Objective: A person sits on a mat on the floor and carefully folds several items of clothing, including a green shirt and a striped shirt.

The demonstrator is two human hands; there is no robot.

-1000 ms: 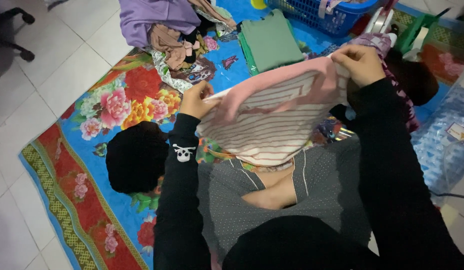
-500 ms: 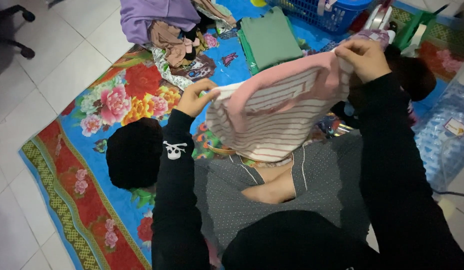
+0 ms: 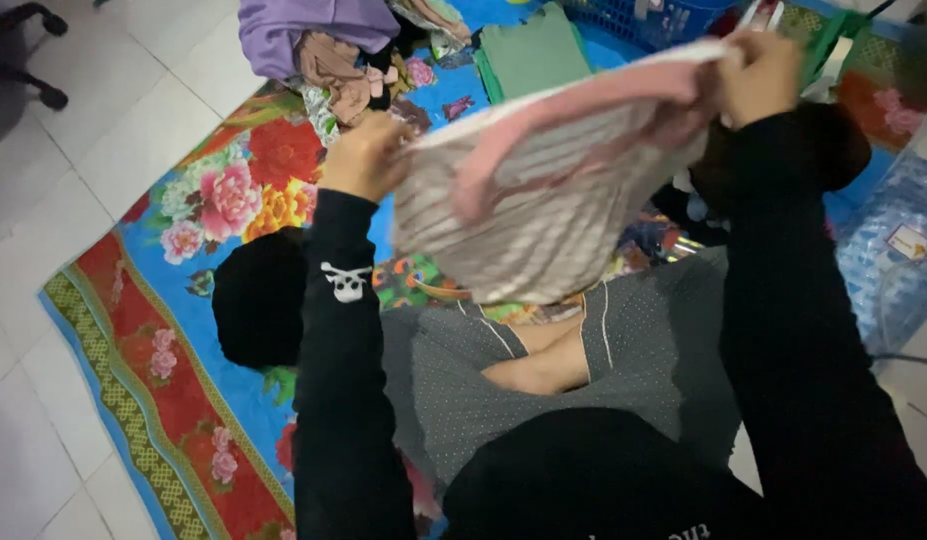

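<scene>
floral mat (image 3: 173, 300), folded green cloth (image 3: 533, 50), blue basket (image 3: 643, 18), purple garment (image 3: 303, 25).

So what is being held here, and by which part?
Both hands hold one pink-and-white striped garment up off the floral mat. The left hand grips its left top edge, the right hand its right top corner.

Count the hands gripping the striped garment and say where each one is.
2. The left hand grips the left edge of the pink striped garment; the right hand grips its upper right corner. No other hands show.
</scene>
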